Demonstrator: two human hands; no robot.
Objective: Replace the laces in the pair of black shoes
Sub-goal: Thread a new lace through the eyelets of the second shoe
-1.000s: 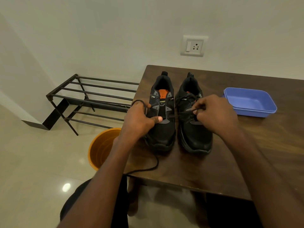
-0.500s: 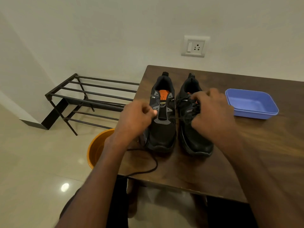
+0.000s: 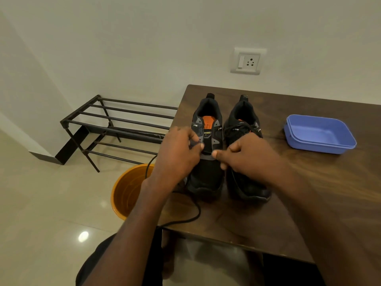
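Note:
Two black shoes stand side by side on the brown table [image 3: 309, 182], toes toward me. The left shoe [image 3: 207, 178] has an orange insole and open eyelets; the right shoe [image 3: 247, 186] still carries a lace near its top. My left hand [image 3: 177, 155] pinches a black lace [image 3: 193, 215] at the left shoe's lower eyelets; the lace loops over the table edge. My right hand [image 3: 249, 155] has curled fingers, its thumb and forefinger pinching at the same shoe's right side. What lies between those fingers is hidden.
A blue plastic tray [image 3: 319, 145] sits on the table to the right. An orange bucket [image 3: 123, 195] stands on the floor by the table's left edge. A black metal shoe rack [image 3: 115, 129] stands against the wall.
My right hand has moved down and left from the right shoe's top to the left shoe's lower eyelets. My left hand stays at that shoe, holding the lace.

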